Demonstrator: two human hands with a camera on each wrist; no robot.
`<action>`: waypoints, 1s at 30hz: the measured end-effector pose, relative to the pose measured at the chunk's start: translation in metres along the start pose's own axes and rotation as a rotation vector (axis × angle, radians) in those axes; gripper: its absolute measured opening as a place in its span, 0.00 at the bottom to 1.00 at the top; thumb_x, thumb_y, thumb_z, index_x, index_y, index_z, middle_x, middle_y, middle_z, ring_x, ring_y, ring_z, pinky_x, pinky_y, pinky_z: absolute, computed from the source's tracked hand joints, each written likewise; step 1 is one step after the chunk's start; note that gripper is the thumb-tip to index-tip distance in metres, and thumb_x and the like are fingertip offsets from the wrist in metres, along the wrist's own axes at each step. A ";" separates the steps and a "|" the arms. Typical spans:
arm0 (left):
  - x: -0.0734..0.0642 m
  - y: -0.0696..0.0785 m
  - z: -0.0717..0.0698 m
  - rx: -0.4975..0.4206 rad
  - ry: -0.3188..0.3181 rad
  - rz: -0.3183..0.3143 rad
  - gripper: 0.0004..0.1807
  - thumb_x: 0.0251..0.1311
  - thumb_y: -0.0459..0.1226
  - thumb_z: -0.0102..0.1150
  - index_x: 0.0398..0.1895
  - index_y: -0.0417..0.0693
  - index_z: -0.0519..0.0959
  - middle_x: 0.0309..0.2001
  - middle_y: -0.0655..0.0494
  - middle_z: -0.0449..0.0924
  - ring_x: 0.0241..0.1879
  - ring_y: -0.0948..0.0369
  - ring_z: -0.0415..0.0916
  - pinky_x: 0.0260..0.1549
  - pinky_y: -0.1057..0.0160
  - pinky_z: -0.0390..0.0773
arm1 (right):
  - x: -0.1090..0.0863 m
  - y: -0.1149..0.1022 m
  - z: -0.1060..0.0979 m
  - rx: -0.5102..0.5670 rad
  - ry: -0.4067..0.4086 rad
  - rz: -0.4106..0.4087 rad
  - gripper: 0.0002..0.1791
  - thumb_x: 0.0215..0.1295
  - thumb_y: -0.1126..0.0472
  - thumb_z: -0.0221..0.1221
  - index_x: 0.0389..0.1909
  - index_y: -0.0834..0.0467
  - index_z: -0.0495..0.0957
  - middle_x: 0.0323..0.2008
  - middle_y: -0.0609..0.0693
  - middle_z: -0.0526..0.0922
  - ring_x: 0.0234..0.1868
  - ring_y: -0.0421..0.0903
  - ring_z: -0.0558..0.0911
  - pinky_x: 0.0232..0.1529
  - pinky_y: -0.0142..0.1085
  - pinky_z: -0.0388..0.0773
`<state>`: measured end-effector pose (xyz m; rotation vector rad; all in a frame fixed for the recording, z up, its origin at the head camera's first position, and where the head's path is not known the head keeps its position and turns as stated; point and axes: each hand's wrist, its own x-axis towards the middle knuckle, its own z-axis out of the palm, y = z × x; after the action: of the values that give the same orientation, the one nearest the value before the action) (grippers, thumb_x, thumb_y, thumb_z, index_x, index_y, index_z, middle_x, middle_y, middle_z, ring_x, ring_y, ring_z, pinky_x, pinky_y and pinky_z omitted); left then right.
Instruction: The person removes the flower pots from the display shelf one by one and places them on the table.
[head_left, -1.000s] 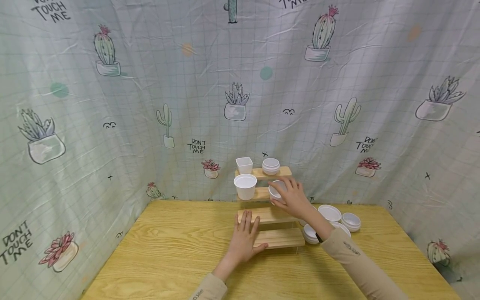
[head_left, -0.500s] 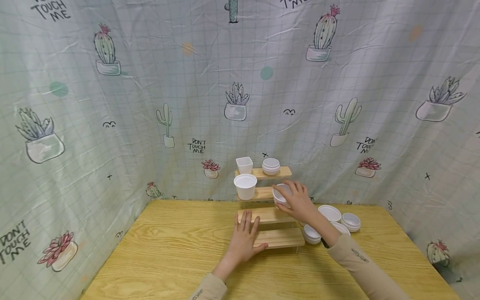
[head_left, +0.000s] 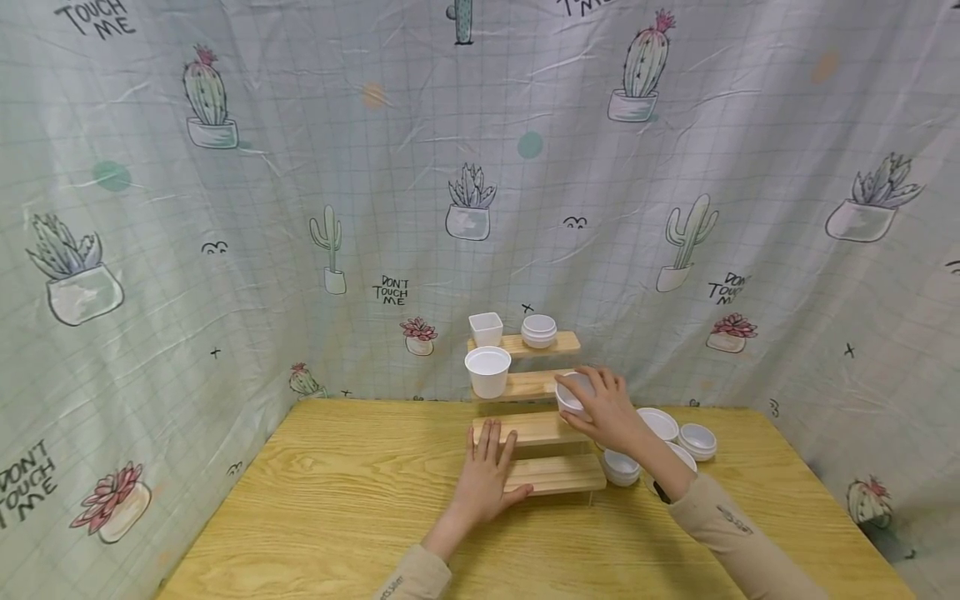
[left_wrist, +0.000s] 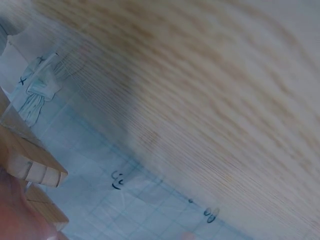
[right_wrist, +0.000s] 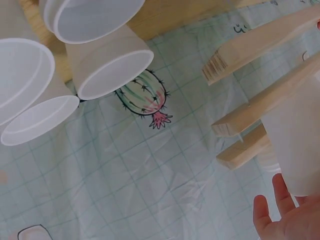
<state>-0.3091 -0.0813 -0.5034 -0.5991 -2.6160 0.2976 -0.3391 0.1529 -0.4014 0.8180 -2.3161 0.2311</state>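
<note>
My right hand (head_left: 609,415) grips a white round pot (head_left: 567,400) by its sides, fingers over the rim and thumb at the near side. The pot is at the right end of the second-highest board of a four-step wooden stand (head_left: 562,475). In the right wrist view the pot (right_wrist: 295,140) overlaps the boards, with fingertips near its rim. Spread out, my left hand (head_left: 482,485) rests on the left ends of the two lower boards. A larger white pot (head_left: 488,372) stands left on the second-highest board. On the top board are a square pot (head_left: 486,329) and a ribbed round pot (head_left: 539,332).
Several white pots stand on the wooden table (head_left: 337,500) right of the stand, including a ribbed one (head_left: 697,442) and a wide one (head_left: 657,422). My right forearm passes over part of this group. A cactus-print curtain (head_left: 405,200) hangs behind and at both sides.
My right hand and the pot it holds have shifted right and slightly down along the second-highest board. My left hand keeps its place on the stand.
</note>
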 end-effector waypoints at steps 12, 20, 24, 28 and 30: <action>-0.002 -0.001 0.000 0.000 0.013 0.000 0.47 0.52 0.70 0.28 0.68 0.48 0.50 0.68 0.38 0.48 0.68 0.45 0.44 0.63 0.43 0.48 | -0.017 0.001 -0.002 0.011 0.014 -0.025 0.30 0.50 0.50 0.63 0.57 0.49 0.69 0.53 0.62 0.69 0.47 0.57 0.66 0.41 0.52 0.62; -0.003 0.000 0.001 -0.008 0.034 0.006 0.47 0.52 0.71 0.25 0.67 0.49 0.51 0.67 0.38 0.50 0.68 0.45 0.45 0.63 0.43 0.50 | -0.036 0.004 0.003 -0.028 0.076 -0.064 0.33 0.43 0.51 0.67 0.55 0.48 0.70 0.48 0.60 0.72 0.44 0.56 0.68 0.39 0.52 0.64; -0.003 0.000 0.001 -0.007 0.051 0.010 0.47 0.52 0.70 0.24 0.67 0.49 0.52 0.67 0.38 0.50 0.68 0.46 0.46 0.62 0.43 0.51 | -0.044 0.006 0.002 -0.034 0.068 -0.055 0.33 0.43 0.50 0.66 0.55 0.47 0.69 0.48 0.59 0.72 0.44 0.56 0.68 0.38 0.51 0.64; -0.001 0.000 -0.001 0.003 0.031 0.006 0.47 0.53 0.70 0.22 0.68 0.49 0.50 0.68 0.39 0.48 0.68 0.46 0.44 0.63 0.43 0.49 | -0.052 0.008 -0.001 -0.033 0.040 -0.026 0.32 0.46 0.50 0.65 0.56 0.47 0.69 0.50 0.59 0.70 0.47 0.59 0.68 0.40 0.54 0.63; -0.001 -0.001 -0.001 0.005 0.018 0.003 0.47 0.52 0.70 0.22 0.68 0.50 0.49 0.68 0.39 0.47 0.68 0.46 0.44 0.63 0.44 0.48 | -0.056 0.008 -0.002 -0.029 0.030 -0.015 0.32 0.46 0.50 0.65 0.56 0.47 0.69 0.50 0.60 0.70 0.46 0.59 0.68 0.40 0.54 0.63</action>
<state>-0.3083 -0.0820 -0.5025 -0.6018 -2.5969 0.2988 -0.3103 0.1880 -0.4356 0.8125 -2.2794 0.2012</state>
